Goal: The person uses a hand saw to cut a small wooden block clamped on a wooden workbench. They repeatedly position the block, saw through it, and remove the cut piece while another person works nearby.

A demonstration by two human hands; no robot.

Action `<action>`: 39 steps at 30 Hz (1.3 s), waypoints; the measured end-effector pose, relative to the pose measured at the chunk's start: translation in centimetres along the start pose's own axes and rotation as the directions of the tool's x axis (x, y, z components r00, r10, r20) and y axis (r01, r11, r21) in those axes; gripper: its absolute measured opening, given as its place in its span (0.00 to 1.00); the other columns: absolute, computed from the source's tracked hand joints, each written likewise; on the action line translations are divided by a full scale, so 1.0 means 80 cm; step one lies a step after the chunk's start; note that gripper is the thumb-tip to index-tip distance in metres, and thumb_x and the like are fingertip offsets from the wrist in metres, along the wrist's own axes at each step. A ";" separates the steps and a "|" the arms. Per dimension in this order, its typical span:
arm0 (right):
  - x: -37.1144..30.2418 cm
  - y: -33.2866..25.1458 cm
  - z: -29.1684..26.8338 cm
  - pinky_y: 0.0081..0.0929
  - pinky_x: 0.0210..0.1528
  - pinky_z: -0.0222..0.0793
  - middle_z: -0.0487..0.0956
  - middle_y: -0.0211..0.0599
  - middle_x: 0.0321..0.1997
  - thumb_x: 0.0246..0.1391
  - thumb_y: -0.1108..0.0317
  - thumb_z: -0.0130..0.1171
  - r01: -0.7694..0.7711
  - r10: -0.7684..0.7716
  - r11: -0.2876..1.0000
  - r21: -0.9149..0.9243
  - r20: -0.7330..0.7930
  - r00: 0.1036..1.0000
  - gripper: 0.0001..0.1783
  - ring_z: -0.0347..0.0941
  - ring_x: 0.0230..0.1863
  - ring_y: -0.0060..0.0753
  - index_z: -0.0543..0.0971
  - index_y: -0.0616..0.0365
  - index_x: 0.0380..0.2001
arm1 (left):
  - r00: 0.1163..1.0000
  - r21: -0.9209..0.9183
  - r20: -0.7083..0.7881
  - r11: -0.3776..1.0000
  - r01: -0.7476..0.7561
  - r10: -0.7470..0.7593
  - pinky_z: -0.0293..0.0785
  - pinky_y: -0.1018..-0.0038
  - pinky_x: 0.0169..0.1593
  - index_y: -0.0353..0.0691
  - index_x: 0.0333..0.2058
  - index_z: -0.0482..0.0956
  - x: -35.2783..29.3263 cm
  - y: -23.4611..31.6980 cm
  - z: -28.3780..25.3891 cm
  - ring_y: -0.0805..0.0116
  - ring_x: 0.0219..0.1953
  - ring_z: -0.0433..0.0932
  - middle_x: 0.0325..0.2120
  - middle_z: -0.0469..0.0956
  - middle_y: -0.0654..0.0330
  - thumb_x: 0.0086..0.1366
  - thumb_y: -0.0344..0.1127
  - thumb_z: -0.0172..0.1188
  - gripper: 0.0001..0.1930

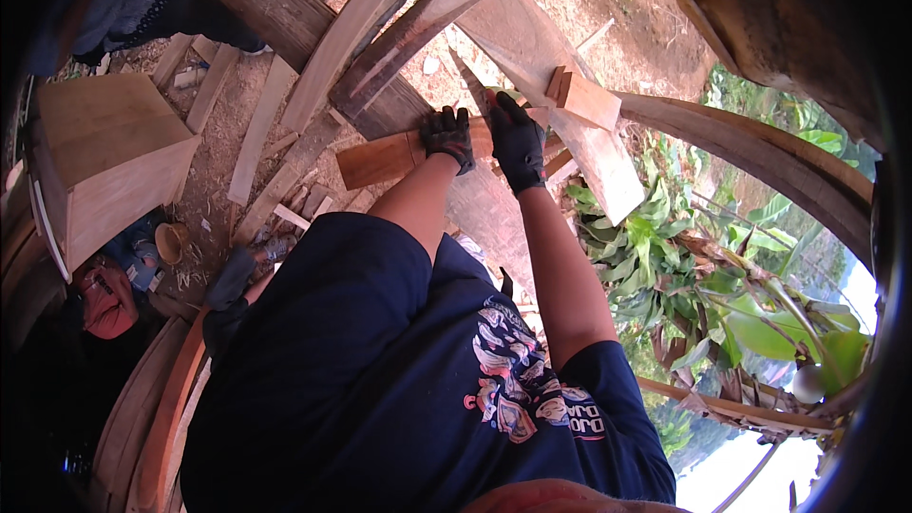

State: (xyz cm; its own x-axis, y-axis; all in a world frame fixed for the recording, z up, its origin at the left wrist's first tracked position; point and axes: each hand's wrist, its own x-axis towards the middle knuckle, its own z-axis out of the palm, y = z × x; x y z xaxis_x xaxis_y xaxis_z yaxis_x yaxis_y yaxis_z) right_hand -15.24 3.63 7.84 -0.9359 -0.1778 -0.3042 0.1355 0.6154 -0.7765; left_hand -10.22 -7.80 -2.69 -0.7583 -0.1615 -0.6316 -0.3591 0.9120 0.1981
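Shown from largest to smallest, a pale plank (608, 166) slants in front of me to the right; a knock against it could unsettle the work nearby. The reddish-brown board (375, 161) lies crosswise before me, its left end projecting past my hand and its right part running beneath my gloves; I cannot tell what bears it, and poor support could let it tip or twist. My right grip (518, 145) is closed around the near end of a tool, apparently a saw (466, 78), whose handle it hides. My left grip (447, 139) is bent closed over the board close by; too light a hold could let the wood slide, bringing these fingers toward the blade. A wood block (589, 101) sits on the plank just beyond my right glove, where jolting could shift it. The saw's narrow blade points away from me and could bind or skip if tilted. Smallest, the slips of wood (557, 84) beside the block could be shaken loose.
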 end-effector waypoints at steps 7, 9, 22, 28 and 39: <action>-0.024 0.009 0.000 0.41 0.61 0.77 0.87 0.50 0.58 0.76 0.60 0.53 0.136 -0.142 0.982 -0.128 -0.040 0.989 0.21 0.84 0.59 0.52 0.81 0.49 0.66 | 0.990 0.019 0.018 0.990 0.142 -0.142 0.43 0.38 0.79 0.53 0.74 0.62 0.009 0.025 -0.001 0.44 0.76 0.59 0.70 0.62 0.51 0.61 0.46 0.71 0.44; -0.023 0.018 -0.001 0.43 0.60 0.78 0.87 0.50 0.58 0.76 0.60 0.52 0.156 -0.161 0.976 -0.153 -0.021 0.987 0.21 0.84 0.58 0.53 0.81 0.48 0.67 | 0.988 0.061 -0.063 0.987 0.145 -0.142 0.48 0.39 0.77 0.52 0.70 0.65 0.011 0.023 0.009 0.46 0.74 0.63 0.68 0.65 0.50 0.61 0.47 0.71 0.40; -0.028 0.046 0.005 0.31 0.39 0.78 0.88 0.40 0.36 0.73 0.52 0.59 -0.031 0.046 0.989 0.143 -0.107 0.993 0.24 0.83 0.29 0.26 0.84 0.47 0.66 | 0.965 0.108 -0.208 0.977 0.184 -0.159 0.45 0.34 0.78 0.56 0.73 0.61 0.017 0.016 0.046 0.46 0.76 0.60 0.71 0.62 0.55 0.51 0.57 0.80 0.53; -0.079 0.041 -0.027 0.40 0.52 0.78 0.88 0.50 0.44 0.73 0.53 0.58 -0.116 0.131 0.981 0.153 -0.095 0.987 0.23 0.86 0.46 0.44 0.84 0.50 0.64 | 0.972 0.169 0.050 0.961 0.218 -0.229 0.41 0.33 0.79 0.57 0.78 0.53 -0.001 0.041 -0.016 0.43 0.78 0.57 0.76 0.58 0.53 0.60 0.54 0.75 0.53; -0.313 -0.003 -0.138 0.43 0.51 0.84 0.88 0.51 0.55 0.70 0.66 0.61 0.060 -0.071 0.993 -0.101 -0.112 0.991 0.21 0.89 0.48 0.51 0.82 0.54 0.64 | 0.974 0.231 0.037 0.950 0.211 -0.226 0.51 0.40 0.78 0.54 0.76 0.55 -0.006 0.040 -0.017 0.47 0.78 0.60 0.74 0.60 0.52 0.51 0.61 0.78 0.59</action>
State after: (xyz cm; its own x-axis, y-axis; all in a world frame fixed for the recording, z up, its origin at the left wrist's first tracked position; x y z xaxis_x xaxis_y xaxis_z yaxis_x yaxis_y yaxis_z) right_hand 4.58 16.42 21.73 -0.9737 -0.1337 -0.1844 0.0456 0.6784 -0.7332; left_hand -11.76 -5.30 -0.70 -0.6372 -0.3491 -0.6871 -0.3758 0.9191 -0.1184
